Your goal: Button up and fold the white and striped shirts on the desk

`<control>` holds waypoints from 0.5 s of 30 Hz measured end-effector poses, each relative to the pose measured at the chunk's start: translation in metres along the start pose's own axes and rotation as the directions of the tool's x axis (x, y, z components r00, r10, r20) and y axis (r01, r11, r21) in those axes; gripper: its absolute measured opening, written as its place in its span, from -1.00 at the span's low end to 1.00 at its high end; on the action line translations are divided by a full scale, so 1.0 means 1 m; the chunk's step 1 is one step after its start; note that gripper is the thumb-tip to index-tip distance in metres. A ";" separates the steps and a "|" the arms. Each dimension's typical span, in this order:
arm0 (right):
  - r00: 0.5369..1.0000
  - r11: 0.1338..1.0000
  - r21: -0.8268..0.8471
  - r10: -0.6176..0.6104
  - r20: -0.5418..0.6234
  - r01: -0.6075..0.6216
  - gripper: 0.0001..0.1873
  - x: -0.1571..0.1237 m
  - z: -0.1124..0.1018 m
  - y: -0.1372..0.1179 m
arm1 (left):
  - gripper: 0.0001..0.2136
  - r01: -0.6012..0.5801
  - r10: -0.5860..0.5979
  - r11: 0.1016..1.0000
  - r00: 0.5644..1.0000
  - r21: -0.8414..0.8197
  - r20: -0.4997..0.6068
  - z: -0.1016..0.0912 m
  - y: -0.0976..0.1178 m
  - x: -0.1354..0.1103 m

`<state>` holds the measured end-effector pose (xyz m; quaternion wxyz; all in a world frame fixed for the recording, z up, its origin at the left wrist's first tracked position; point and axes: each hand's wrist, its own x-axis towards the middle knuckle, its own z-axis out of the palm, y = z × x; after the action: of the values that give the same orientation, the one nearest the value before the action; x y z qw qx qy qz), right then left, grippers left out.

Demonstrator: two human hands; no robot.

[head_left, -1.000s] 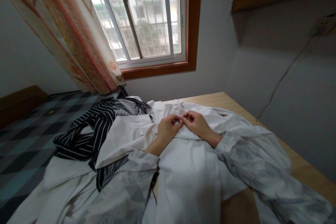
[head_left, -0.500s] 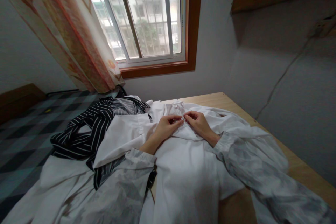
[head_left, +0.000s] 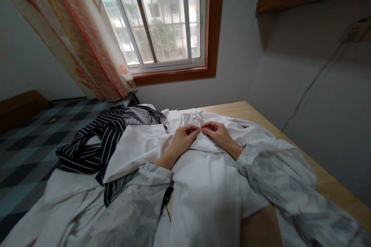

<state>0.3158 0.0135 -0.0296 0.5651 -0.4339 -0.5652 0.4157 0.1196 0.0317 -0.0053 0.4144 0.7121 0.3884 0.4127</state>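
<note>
Both hands, left hand (head_left: 183, 139) and right hand (head_left: 218, 134), pinch the white shirt (head_left: 203, 185); striped garment (head_left: 95, 142) lies just beside.

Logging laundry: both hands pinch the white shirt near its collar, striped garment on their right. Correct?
No: the head view shows the striped garment on their left. Left hand and right hand do pinch the white shirt near its collar.

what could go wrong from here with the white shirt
The left hand and right hand pinch only a small bit of the white shirt near its collar, so the fabric may slip or line up crooked. The striped garment lies against the shirt's side and could get dragged along if the shirt is pulled.
</note>
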 end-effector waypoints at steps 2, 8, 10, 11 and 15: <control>1.000 1.000 -0.002 -0.007 0.005 0.007 -0.71 0.000 0.001 0.000 | -0.70 -0.009 0.009 1.000 1.000 0.013 0.009 0.000 0.002 0.000; 0.996 0.993 -0.084 -0.085 -0.003 0.084 -0.71 0.000 0.002 0.003 | -0.70 -0.012 0.011 1.000 0.999 0.023 0.031 -0.002 0.007 0.000; 0.993 0.983 -0.139 -0.120 -0.018 0.117 -0.72 -0.001 0.002 0.003 | -0.68 -0.006 0.005 1.000 1.000 0.006 0.030 -0.001 0.009 0.000; 0.990 0.977 -0.166 -0.137 -0.023 0.132 -0.73 -0.002 0.002 0.003 | -0.66 -0.002 0.002 1.000 1.000 -0.003 0.029 -0.001 0.009 0.000; 0.980 0.952 -0.246 -0.196 -0.026 0.184 -0.75 -0.004 0.003 0.001 | -0.60 0.023 -0.023 0.999 1.000 -0.025 0.013 0.000 0.010 -0.001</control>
<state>0.3124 0.0097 -0.0320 0.5595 -0.4535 -0.6364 0.2762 0.1214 0.0277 0.0039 0.4305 0.7048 0.3889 0.4083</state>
